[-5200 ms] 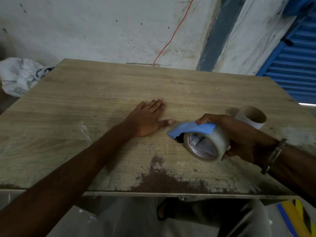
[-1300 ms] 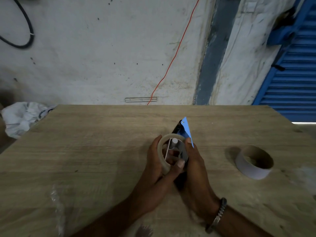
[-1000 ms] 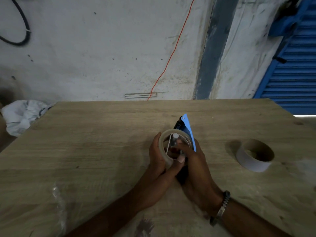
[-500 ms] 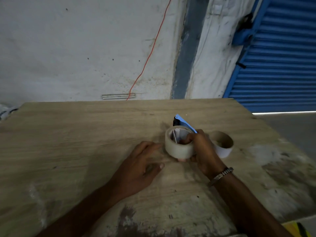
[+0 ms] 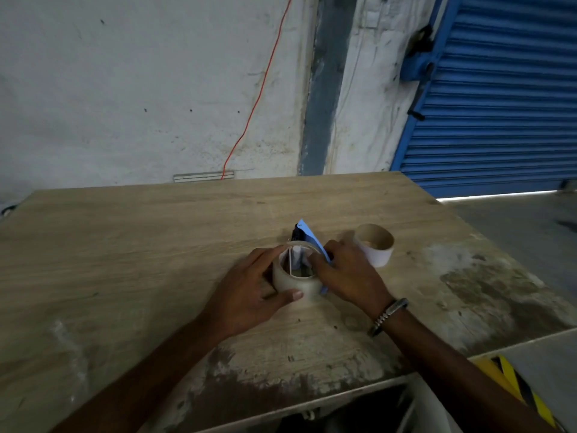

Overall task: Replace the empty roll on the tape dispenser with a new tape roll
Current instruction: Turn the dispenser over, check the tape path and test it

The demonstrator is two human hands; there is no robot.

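A new roll of clear tape (image 5: 296,284) lies flat on the wooden table (image 5: 125,245), seated on the blue and black tape dispenser (image 5: 304,234), whose tip pokes out behind it. My left hand (image 5: 249,295) wraps the roll's left side, thumb across its front. My right hand (image 5: 346,276) grips the roll and dispenser from the right, fingers at the roll's rim. The empty cardboard roll (image 5: 374,245) stands on the table just right of my right hand.
The table's near edge (image 5: 312,398) is worn and stained. A white wall with an orange wire (image 5: 259,92) rises behind the table. A blue roller shutter (image 5: 499,104) is at the right. Yellow-black striped tape (image 5: 524,392) marks the floor at lower right.
My left hand, flat on the table half a second ago, has moved right and closed around the tape roll. The right hand has stayed on the roll and dispenser.
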